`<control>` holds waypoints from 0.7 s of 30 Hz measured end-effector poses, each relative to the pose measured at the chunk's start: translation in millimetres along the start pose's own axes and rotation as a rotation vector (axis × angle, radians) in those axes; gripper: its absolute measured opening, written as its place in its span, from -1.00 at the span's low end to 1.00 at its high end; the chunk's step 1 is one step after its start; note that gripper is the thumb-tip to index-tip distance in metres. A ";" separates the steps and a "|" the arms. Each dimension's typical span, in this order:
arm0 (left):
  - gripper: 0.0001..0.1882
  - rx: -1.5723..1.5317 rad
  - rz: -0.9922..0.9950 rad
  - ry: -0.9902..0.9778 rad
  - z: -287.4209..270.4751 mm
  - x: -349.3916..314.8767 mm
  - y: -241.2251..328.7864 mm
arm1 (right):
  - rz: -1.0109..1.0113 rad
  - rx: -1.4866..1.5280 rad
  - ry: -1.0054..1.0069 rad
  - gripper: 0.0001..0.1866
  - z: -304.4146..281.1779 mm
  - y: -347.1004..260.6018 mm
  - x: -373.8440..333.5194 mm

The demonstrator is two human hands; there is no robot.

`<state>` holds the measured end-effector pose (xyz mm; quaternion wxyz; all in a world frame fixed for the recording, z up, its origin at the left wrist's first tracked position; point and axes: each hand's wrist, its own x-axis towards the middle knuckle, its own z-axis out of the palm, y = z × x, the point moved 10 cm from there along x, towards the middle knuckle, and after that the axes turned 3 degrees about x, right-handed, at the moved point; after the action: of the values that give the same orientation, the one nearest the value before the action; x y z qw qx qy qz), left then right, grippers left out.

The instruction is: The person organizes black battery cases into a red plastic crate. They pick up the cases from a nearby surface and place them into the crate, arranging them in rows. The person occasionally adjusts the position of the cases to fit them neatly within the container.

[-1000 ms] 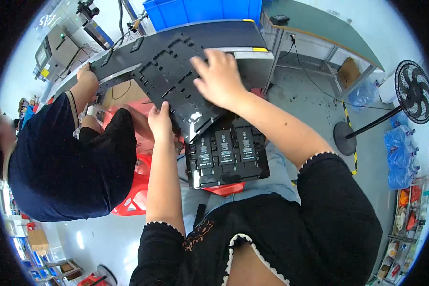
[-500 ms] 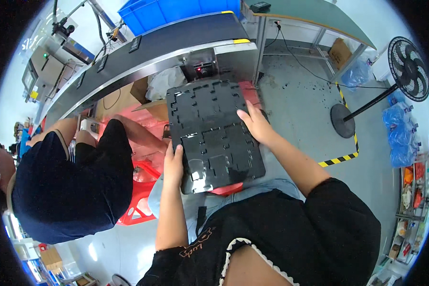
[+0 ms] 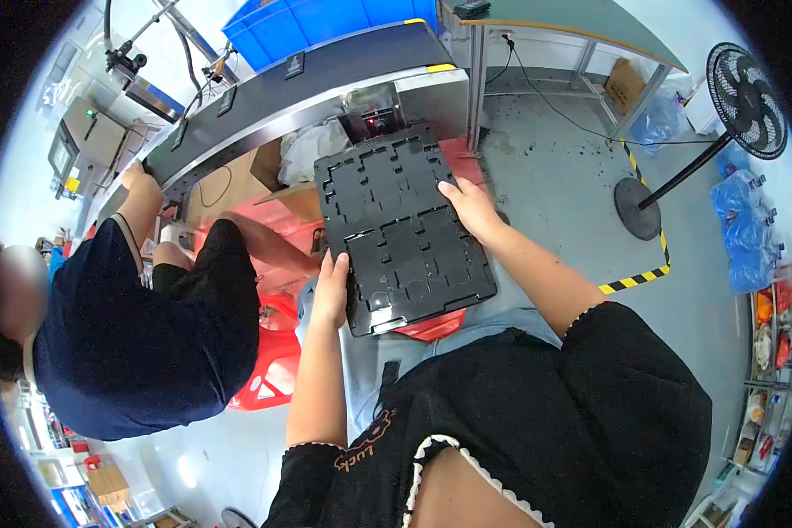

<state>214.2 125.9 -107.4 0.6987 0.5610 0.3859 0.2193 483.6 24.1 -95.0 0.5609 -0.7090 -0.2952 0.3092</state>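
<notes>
Everything's shot from up on the wearer's head through a wide fisheye, tipped pretty steeply down and forward, so the black top (image 3: 519, 414) is caught right underneath, the left hand (image 3: 329, 292) and right hand (image 3: 473, 213) fairly close, and the conveyor belt (image 3: 352, 67) farther off.

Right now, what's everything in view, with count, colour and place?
Tray: 1 visible, black, centre
Conveyor: 1, black, beyond tray
Packs: 3, dark, on conveyor
Bin: 1, blue, behind conveyor
Table: 1, green top, upper right
Boxes: several, brown, one under table
Fan: 1 visible, black, right
Striped tape: 1 line, yellow-black, right
Bundles: several, blue, far right
Stool: 1 visible, red, left
Co-worker: 1, navy top, left
Shelf items: uncountable, mixed colours, right
Left hand: 1, bare, gripping tray's left edge
Right hand: 1, bare, gripping tray's right edge
</notes>
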 end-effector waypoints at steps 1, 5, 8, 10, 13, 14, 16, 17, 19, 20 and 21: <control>-0.52 -0.010 0.002 -0.010 0.5 0.0 1.4 | -0.007 -0.068 0.022 -0.55 -4.1 -7.1 -5.2; -0.54 0.000 0.064 0.056 6.6 -7.7 2.3 | -0.044 -0.081 0.035 -0.53 -10.4 -13.6 -20.6; -0.49 0.224 0.053 0.033 8.1 -16.4 6.8 | -0.035 0.008 0.047 -0.55 -10.9 -9.1 -30.1; -0.47 0.257 0.055 0.068 8.9 -20.2 8.7 | -0.001 -0.124 0.005 -0.54 -11.4 -24.7 -30.2; -0.44 0.438 -0.097 -0.047 -9.5 -12.5 -11.3 | 0.178 -0.640 -0.287 -0.51 -5.0 -35.3 -14.9; -0.43 0.488 -0.172 -0.102 -20.7 -8.3 -18.0 | 0.216 -0.852 -0.535 -0.50 2.1 -63.2 -0.5; -0.54 0.859 -0.094 -0.160 -30.3 17.5 85.6 | 0.078 -1.132 -0.674 -0.51 -1.6 -136.8 42.3; -0.60 0.954 0.052 -0.101 -39.9 40.0 140.7 | -0.106 -1.195 -0.573 -0.51 4.6 -179.5 72.5; -0.69 1.045 0.575 0.038 -36.2 90.2 254.1 | -0.569 -0.989 -0.398 -0.67 12.6 -245.8 140.1; -0.70 0.978 0.624 0.056 -43.8 130.3 280.0 | -0.680 -0.771 -0.332 -0.58 13.8 -270.3 170.2; -0.57 1.034 0.775 0.032 -34.0 162.8 311.8 | -0.927 -0.882 -0.273 -0.36 20.4 -284.6 199.2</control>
<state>325.6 352.7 139.6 0.2025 0.9206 0.2217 0.2496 573.9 245.0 158.3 0.2501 -0.6261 -0.7380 -0.0276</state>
